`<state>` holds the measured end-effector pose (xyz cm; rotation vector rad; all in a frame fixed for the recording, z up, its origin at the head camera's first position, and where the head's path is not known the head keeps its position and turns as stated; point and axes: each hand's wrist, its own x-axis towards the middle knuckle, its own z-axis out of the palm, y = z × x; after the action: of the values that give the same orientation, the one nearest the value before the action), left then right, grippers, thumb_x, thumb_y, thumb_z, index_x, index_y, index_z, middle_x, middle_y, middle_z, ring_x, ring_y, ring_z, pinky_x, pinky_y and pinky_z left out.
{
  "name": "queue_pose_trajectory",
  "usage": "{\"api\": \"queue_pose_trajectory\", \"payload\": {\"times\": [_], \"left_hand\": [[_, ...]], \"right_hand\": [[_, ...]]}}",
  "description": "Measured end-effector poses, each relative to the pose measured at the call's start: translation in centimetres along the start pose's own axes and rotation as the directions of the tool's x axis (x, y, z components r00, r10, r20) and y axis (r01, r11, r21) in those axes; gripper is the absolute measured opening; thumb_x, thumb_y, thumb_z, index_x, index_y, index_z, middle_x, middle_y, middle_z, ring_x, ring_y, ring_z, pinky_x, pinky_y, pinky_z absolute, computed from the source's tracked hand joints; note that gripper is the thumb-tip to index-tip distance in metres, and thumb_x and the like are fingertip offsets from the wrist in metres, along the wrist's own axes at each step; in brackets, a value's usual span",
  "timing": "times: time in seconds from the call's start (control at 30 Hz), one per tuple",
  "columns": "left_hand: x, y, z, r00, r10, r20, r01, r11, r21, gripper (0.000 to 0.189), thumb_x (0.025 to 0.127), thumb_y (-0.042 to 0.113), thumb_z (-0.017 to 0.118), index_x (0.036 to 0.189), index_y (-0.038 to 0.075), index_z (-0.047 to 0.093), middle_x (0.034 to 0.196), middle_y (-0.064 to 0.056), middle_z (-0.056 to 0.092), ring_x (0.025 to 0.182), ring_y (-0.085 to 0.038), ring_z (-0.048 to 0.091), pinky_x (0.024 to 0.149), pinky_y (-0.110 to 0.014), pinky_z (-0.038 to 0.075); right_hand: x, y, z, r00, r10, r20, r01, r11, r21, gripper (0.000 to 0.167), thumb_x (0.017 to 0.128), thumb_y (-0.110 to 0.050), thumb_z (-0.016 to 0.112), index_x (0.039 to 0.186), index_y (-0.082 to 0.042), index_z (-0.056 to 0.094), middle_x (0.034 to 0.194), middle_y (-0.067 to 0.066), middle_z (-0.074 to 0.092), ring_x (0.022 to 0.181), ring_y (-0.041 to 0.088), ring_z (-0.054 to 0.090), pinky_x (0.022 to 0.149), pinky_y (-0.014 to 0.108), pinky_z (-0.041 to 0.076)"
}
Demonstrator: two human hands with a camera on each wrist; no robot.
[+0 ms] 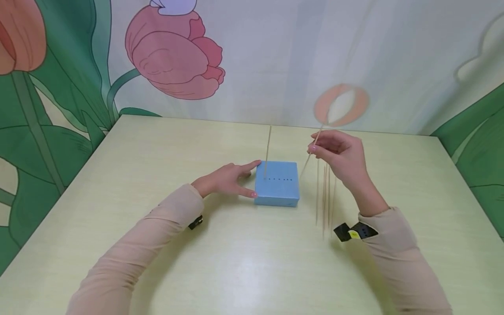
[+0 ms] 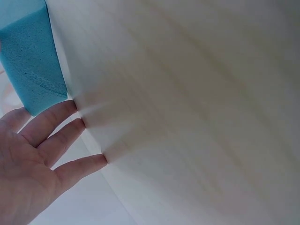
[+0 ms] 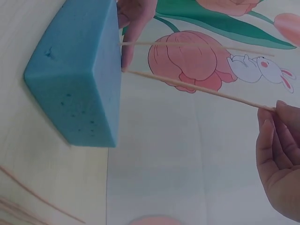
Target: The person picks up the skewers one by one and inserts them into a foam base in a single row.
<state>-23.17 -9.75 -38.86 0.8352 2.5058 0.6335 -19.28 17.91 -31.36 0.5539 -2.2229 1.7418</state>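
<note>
A light blue foam block (image 1: pixel 277 190) lies on the table with a row of small holes across its top. One thin wooden stick (image 1: pixel 267 148) stands upright in the hole at the row's left end. My left hand (image 1: pixel 230 179) is at the block's left side, thumb and index finger stretched to its two left corners; the other fingertips (image 2: pixel 101 161) rest on the table. My right hand (image 1: pixel 340 153) pinches a second stick (image 3: pixel 201 89) between thumb and fingers. It slants, its lower tip beside the block's right edge in the head view.
Several loose wooden sticks (image 1: pixel 328 197) lie side by side on the table, right of the block and under my right hand. A printed cloth with flowers (image 1: pixel 173 57) hangs behind the table's back edge. Each wrist wears a dark strap (image 1: pixel 356 232).
</note>
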Motion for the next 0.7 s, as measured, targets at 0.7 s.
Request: {"api": "queue_pose_trajectory", "payload": {"times": [0.7], "left_hand": [[0.3, -0.2, 0.1, 1.000, -0.007, -0.006, 0.007, 1.000, 0.009, 0.094, 0.076, 0.052, 0.067, 0.148, 0.025, 0.012, 0.135, -0.015, 0.044, 0.129, -0.031, 0.032, 0.104, -0.048, 0.023]], "right_hand": [[1.3, 0.4, 4.3, 0.980, -0.196, 0.033, 0.197, 0.980, -0.019, 0.015, 0.077, 0.008, 0.067, 0.092, 0.010, 0.065, 0.081, 0.021, 0.066, 0.072, 0.004, 0.063, 0.073, 0.023, 0.050]]}}
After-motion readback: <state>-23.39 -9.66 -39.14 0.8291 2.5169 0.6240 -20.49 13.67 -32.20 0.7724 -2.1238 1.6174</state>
